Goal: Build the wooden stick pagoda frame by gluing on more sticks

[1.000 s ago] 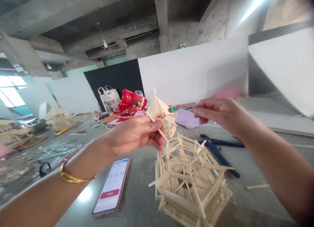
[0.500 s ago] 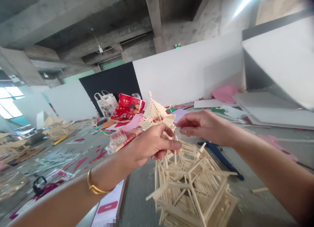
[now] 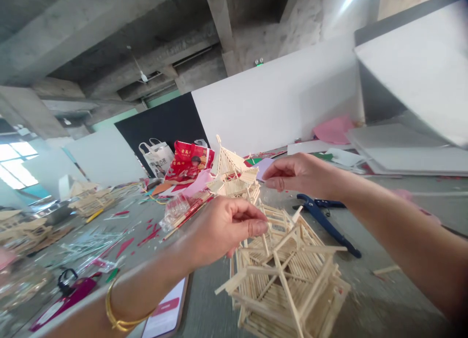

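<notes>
Left hand (image 3: 226,228) has dropped, its grip pinching a stick (image 3: 263,242), apparently near-upright, tip down.

Left hand (image 3: 226,226) pinches thin stick (image 3: 263,241), its lower end touching stick model (image 3: 288,279) on surface (image 3: 365,299). Right hand (image 3: 298,174) above model, fingertips pinched together. Blue pliers (image 3: 329,226) right of model; phone (image 3: 166,313) near left.
</notes>
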The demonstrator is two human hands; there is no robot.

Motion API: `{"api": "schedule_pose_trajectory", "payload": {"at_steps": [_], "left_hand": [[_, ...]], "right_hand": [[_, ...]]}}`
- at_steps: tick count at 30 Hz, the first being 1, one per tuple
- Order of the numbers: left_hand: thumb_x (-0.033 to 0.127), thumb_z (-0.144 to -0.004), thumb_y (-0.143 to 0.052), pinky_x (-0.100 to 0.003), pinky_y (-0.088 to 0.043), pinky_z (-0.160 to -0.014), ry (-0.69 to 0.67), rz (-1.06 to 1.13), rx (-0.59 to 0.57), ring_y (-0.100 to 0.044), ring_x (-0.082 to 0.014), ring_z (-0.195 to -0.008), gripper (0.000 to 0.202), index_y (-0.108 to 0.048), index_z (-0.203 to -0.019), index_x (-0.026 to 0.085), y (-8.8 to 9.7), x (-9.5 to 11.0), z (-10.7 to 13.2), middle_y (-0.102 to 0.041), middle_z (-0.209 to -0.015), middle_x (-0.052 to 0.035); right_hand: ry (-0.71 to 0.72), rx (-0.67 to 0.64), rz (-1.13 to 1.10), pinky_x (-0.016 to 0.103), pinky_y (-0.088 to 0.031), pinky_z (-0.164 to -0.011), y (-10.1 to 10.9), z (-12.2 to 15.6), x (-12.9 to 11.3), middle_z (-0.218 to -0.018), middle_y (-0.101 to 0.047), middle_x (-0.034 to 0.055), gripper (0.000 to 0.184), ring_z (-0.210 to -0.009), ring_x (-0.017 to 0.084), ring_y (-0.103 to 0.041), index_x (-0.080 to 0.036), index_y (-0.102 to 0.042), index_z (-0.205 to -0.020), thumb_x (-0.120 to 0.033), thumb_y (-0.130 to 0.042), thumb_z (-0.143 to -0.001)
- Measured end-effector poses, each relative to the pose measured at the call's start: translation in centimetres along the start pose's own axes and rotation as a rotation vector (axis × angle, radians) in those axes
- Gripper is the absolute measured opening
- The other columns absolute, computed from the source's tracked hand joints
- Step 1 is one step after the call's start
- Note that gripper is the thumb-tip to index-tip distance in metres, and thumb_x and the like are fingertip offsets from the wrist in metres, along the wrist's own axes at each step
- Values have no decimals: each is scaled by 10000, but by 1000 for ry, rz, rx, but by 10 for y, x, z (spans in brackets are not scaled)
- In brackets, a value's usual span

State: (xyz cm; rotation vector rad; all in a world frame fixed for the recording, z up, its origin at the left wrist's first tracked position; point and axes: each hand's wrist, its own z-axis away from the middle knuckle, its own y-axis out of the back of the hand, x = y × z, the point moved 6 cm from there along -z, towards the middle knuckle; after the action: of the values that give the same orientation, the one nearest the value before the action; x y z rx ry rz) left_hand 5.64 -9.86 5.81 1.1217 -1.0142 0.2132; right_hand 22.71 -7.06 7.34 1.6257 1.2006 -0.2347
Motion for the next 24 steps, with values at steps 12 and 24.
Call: {"api": "schedule_pose_trajectory", "payload": {"at_steps": [12,24], "left_hand": [[361,-754,-641,-148,-323,-358,-36,-5,-53,-434,-13,-327,203,-683,-860,192,-4,-1,-21,-646,-646,30],[339,-749,-641,-137,-343,-364,-7,25,-58,-471,-12,-336,193,-683,-856,184,-8,-7,-22,-679,-724,7]], "right_hand": [[-33,4,73,273,-382,-584,2,-1,3,-736,-617,1,268,-689,163,-564,-188,-646,-872,-443,-566,-849],[-29,34,131,261,-358,-565,4,0,0,-728,-605,-9,253,-672,151,-547,-198,-657,-863,-430,-556,-851]]}}
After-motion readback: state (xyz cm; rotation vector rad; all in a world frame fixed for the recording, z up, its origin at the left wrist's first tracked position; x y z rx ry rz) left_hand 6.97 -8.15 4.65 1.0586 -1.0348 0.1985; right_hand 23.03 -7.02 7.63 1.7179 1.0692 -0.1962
